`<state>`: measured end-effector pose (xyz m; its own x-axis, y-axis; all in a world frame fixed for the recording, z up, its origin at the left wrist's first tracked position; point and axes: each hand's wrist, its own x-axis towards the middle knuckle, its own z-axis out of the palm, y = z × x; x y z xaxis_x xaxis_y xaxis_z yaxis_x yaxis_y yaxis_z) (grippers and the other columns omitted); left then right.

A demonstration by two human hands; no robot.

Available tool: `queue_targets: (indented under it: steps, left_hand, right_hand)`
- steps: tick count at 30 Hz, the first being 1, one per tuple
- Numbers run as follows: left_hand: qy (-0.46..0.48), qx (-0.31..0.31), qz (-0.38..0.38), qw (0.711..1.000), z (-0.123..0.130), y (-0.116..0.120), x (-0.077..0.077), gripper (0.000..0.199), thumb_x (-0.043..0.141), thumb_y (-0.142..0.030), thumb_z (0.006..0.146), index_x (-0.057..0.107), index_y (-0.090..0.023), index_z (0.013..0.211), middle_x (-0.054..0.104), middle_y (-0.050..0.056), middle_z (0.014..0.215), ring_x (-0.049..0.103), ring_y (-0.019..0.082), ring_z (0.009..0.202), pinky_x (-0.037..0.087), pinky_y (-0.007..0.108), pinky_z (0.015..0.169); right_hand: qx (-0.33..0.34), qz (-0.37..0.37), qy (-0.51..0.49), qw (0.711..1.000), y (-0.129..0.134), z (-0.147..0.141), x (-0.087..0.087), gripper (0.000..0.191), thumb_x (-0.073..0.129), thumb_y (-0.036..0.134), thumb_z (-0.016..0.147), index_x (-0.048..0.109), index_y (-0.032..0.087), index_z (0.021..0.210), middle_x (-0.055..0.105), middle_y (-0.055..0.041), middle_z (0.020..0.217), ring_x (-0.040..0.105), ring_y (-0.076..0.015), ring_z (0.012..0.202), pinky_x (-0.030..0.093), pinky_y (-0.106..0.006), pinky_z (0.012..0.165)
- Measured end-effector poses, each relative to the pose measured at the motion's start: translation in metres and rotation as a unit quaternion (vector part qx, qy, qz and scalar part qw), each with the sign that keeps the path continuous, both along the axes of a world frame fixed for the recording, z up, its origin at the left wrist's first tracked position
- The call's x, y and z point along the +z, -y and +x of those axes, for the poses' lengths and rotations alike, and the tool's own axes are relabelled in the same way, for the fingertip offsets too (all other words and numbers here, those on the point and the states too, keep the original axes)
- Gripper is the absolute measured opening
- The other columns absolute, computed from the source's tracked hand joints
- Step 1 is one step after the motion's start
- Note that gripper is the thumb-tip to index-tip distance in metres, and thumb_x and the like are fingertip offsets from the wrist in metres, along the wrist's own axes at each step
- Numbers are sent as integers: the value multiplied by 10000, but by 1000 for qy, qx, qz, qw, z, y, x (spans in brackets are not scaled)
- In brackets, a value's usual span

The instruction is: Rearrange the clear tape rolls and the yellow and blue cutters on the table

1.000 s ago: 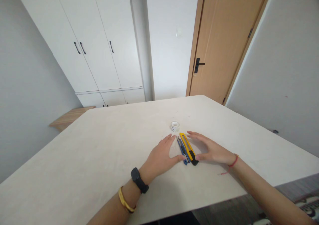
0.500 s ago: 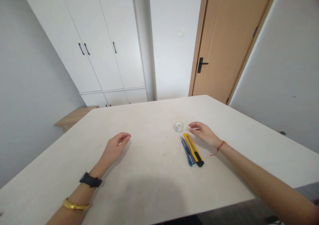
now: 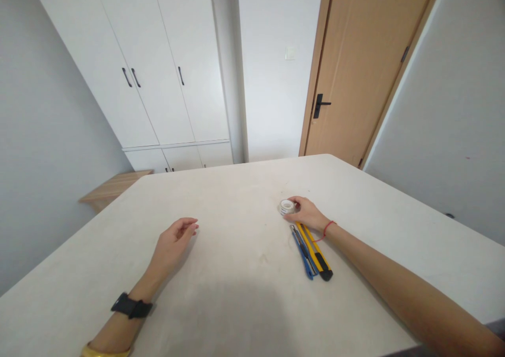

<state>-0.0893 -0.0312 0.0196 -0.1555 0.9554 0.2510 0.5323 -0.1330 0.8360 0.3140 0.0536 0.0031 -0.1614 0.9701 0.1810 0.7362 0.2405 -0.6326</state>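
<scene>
A roll of clear tape (image 3: 286, 205), perhaps several rolls stacked, sits on the white table (image 3: 236, 230) right of the middle. My right hand (image 3: 306, 214) has its thumb and fingers around the roll's near and far sides, gripping it. Just below that hand, a yellow utility knife (image 3: 315, 251) with a black end lies beside a slimmer blue utility knife (image 3: 303, 253); the hand partly covers the yellow one's upper tip. On the left, my left hand (image 3: 172, 241) hovers over or rests on the tabletop, its fingers loosely curved and apart from the thumb, holding nothing.
Beyond the table's far edge stand a white wardrobe (image 3: 177, 109) with black handles and a wooden door (image 3: 366, 57). A wood-coloured low surface (image 3: 114, 186) juts out at the far left. Grey walls flank both sides.
My right hand has moved left onto the tape roll and closed around it. My left hand has shifted slightly left and nearer to me. The view has tilted a little.
</scene>
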Motion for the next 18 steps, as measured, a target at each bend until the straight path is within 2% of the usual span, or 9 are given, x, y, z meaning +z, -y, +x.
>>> queue_targets:
  steps: [5, 12, 18]
  left_hand:
    - [5, -1, -7, 1000, -4, -2, -5, 462, 553, -579, 769, 624, -180, 990, 721, 72, 909, 683, 220, 798, 518, 357, 786]
    - [-10, -6, -14, 1000, -5, 1, -7, 447, 546, -572, 784, 632, -190, 999, 725, 71, 935, 689, 223, 840, 516, 354, 801]
    - [-48, 3, -4, 999, 0, 6, -4, 378, 546, -525, 797, 650, -202, 963, 728, 53, 895, 691, 213, 812, 525, 322, 739]
  right_hand:
    - [-38, -5, 27, 999, -13, -1, 5, 442, 750, 372, 610, 695, 191, 1010, 718, -44, 952, 639, -224, 841, 482, -316, 756]
    - [-117, -12, 95, 989, -47, 10, 18, 483, 721, 459, 632, 701, 251, 1068, 716, -46, 1051, 618, -295, 1016, 394, -462, 939]
    - [-191, -36, 84, 977, -75, 27, 20, 522, 693, 483, 648, 688, 236, 1108, 698, -69, 1116, 569, -350, 1129, 356, -511, 961]
